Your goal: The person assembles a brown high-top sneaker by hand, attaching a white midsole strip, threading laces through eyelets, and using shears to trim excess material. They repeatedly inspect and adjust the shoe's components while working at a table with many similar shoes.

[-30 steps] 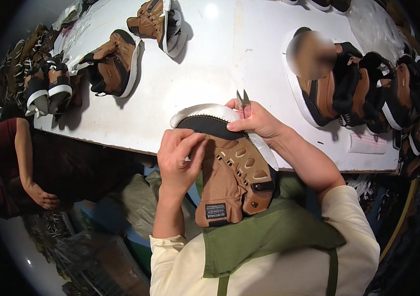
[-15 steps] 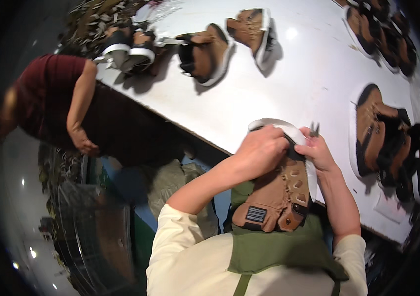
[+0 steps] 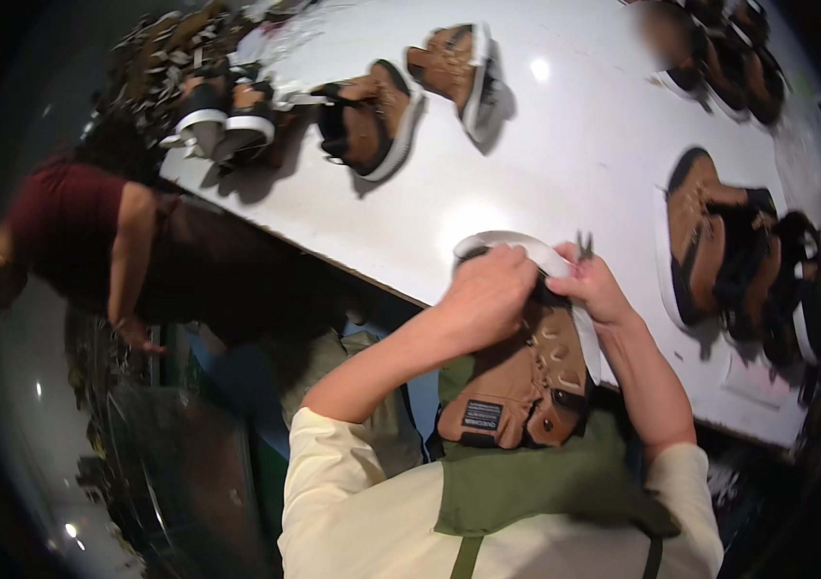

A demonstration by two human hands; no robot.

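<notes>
A brown ankle boot (image 3: 492, 398) with a black toe and white sole lies at the table's near edge, over my green apron, its toe pointing away from me. My left hand (image 3: 490, 297) is closed at the toe, fingertips bent down. Whatever it pinches there is hidden. Close by, my right hand (image 3: 596, 289) grips the white sole's edge beside the toe, thumb toward the black part. Out of the top of that hand stick the two prongs of a small metal tool (image 3: 584, 245); its handle is covered.
More brown-and-black boots (image 3: 719, 251) stand on the white table (image 3: 546, 164) at right. Two boots (image 3: 367, 121) lie farther off, near a pair with soles toward me (image 3: 227, 121). At left a person in a dark red top (image 3: 68, 227) bends beside the table.
Table and boots have shifted left in the picture. My hands keep the same hold at the toe. The person at left has lowered, arm hanging farther down.
</notes>
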